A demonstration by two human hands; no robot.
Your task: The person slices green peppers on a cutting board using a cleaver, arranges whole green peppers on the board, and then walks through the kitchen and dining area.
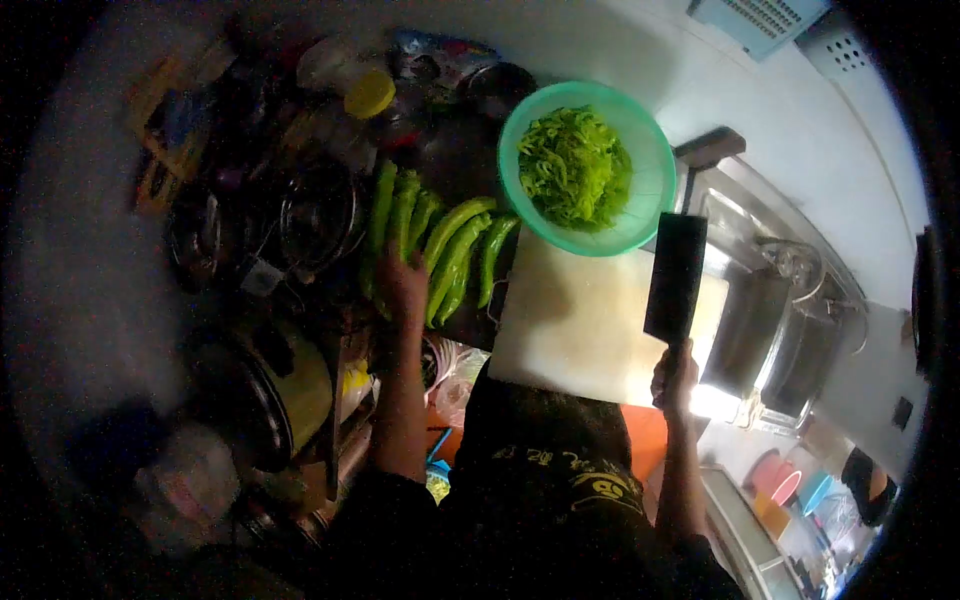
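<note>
The left hand (405,285) touches long green peppers (455,250) left of the cutting board (565,325); whether it grips one is unclear. The right hand (676,376) wraps the cleaver's (677,278) handle; a careless swing could knock the nearby green basin (650,175), spilling its shredded greens (575,165).

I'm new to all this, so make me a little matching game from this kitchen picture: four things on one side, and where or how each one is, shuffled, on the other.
Things
1. Cleaver
2. Long green peppers
3. Cutting board
4. Bowl

Place, colour or state
A. Pale, nearly white
B. Laid side by side, by the left hand
C. Light green, with shredded greens inside
D. Gripped in the right hand, blade dark

Right pairs: 1-D, 2-B, 3-A, 4-C
</note>
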